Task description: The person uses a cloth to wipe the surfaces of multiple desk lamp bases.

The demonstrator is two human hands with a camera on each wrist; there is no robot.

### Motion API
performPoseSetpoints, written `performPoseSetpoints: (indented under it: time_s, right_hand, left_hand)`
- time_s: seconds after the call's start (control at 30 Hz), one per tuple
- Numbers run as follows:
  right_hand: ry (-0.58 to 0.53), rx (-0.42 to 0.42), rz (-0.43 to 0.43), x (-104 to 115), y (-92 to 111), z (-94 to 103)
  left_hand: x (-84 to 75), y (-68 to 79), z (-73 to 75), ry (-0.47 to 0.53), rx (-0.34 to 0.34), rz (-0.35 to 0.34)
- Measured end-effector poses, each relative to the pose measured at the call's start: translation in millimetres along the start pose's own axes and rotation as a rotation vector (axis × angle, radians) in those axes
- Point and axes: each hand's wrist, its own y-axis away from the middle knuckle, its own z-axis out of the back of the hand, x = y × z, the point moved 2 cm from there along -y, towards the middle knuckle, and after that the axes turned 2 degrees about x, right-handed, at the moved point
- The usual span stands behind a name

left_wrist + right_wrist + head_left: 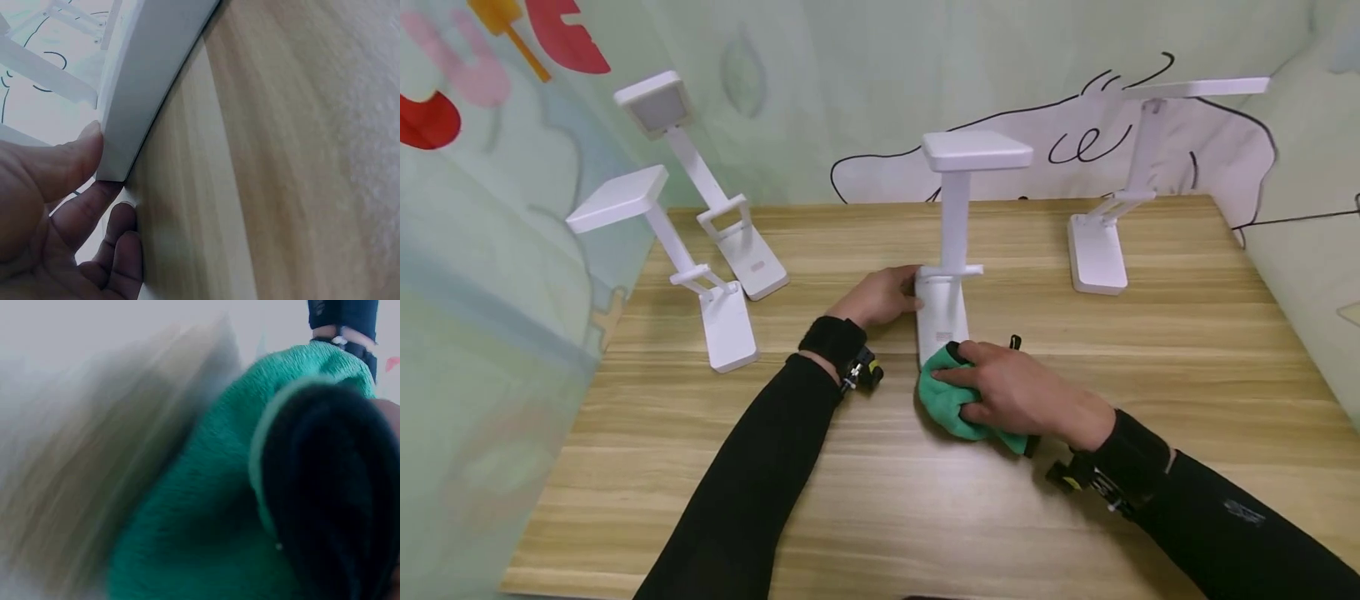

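A white desk lamp (955,221) stands upright at mid-table, its flat square head raised over its base. My left hand (880,297) grips the base's far left corner. In the left wrist view the thumb (81,156) lies along the base's top edge, and a finger is against its end. A green cloth (951,400) with black trim is bunched in my right hand (1026,389), whose fingers press it against the near end of the lamp base. The same cloth (206,487) fills much of the right wrist view and hides the fingertips there.
Two more white desk lamps stand at the left, one nearer (728,333) and one behind (752,258). Another white lamp (1097,254) is at the back right. The wooden table (865,517) meets a printed curtain (820,92) at the back and sides.
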Motion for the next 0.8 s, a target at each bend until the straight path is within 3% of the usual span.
performPoseSetpoints:
  time_s: [0.1,0.27,0.4,0.53,0.67,0.8]
  right_hand:
    - [-0.091,0.040,-0.049,5.3,0.5,3.4]
    - [-0.305,0.020,-0.236,3.4,1.6,7.0]
    - [-0.498,-0.104,-0.392,-4.6,4.5,9.8]
    - [-0.672,-0.250,-0.506,-10.6,2.5,13.4]
    - [-0.837,-0.356,-0.634,-10.9,-7.7,14.2]
    - [-1.007,-0.441,-0.686,-3.3,-21.3,13.3]
  left_hand:
    - [3.0,0.1,0.6,0.025,-0.008,-0.020]
    - [10.6,6.4,5.7,0.035,-0.032,-0.079]
    - [13.7,26.6,15.2,0.075,-0.062,-0.112]
    - [6.2,53.3,18.9,0.240,-0.060,-0.188]
    - [-11.3,75.0,7.8,0.351,0.000,-0.285]
    - [-25.9,89.1,-11.3,0.365,0.040,-0.337]
